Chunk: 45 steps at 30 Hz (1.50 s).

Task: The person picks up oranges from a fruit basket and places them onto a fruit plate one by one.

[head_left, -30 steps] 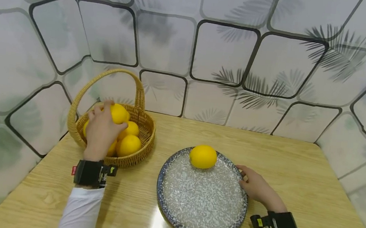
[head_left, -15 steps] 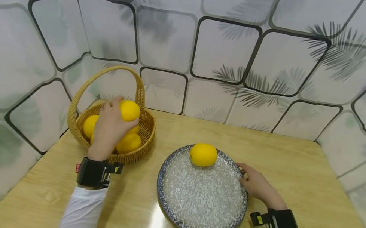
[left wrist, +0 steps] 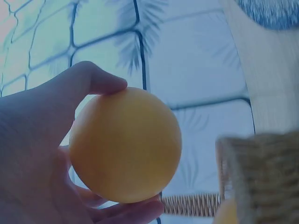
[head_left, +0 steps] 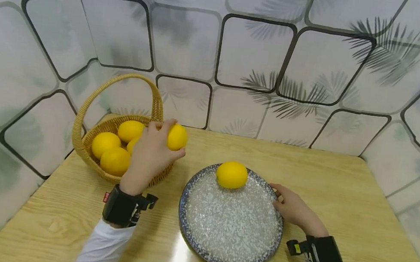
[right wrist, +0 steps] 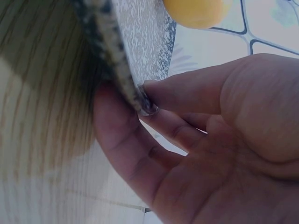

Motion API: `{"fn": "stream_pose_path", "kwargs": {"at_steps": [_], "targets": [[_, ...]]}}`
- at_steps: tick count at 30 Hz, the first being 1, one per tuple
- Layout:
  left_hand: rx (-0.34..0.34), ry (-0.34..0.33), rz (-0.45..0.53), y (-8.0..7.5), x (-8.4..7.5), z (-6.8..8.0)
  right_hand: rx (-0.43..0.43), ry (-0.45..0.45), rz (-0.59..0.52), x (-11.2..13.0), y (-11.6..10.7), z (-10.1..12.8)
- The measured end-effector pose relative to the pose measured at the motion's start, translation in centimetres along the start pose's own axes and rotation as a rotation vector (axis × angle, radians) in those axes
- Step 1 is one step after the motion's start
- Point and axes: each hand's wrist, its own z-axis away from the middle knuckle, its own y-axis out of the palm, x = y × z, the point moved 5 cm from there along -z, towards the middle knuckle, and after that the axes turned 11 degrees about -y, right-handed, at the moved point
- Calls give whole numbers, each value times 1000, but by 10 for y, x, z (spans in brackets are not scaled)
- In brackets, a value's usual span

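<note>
My left hand (head_left: 153, 150) grips a lemon (head_left: 177, 137) above the right rim of the wicker basket (head_left: 80, 144). Thumb and fingers wrap the lemon (left wrist: 126, 144) from opposite sides in the left wrist view. Several more lemons lie in the basket, among them one lemon (head_left: 105, 145) at its left. On the grey speckled plate (head_left: 234, 224) a single lemon (head_left: 231, 175) rests near the back rim. My right hand (head_left: 296, 208) pinches the plate's right edge. Its thumb is on top and a finger under the rim (right wrist: 124, 77) in the right wrist view.
The wooden table (head_left: 356, 217) carries both basket and plate. A patterned wall (head_left: 253, 54) rises behind and at both sides. The basket's tall arched handle (head_left: 122, 78) stands to the left of the held lemon.
My left hand has lifted a lemon out of the basket pile and carried it right, to the basket's right rim. The right hand keeps its place at the plate's edge.
</note>
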Motion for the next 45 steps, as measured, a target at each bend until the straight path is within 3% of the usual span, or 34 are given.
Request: {"fn": "stream_pose_path", "kwargs": {"at_steps": [11,16,20,24,32,36,45], "targets": [[71,95,-47,23,-25,10,8,-10,17,-2,-4,-5],[144,200,-113,39,-36,18,14,24,-6,-3,-1,-2],[228,232,-97,50,-42,26,8,37,-20,-3,0,0],[316,245,-61,60,-48,33,2,39,-24,-3,1,0],[398,256,-24,77,-52,40,-4,41,-21,-4,3,0],[461,228,-12,87,-51,43,0,38,-23,-4,5,0],[434,203,-94,96,-53,45,-7,41,-8,-4,3,-2]]}}
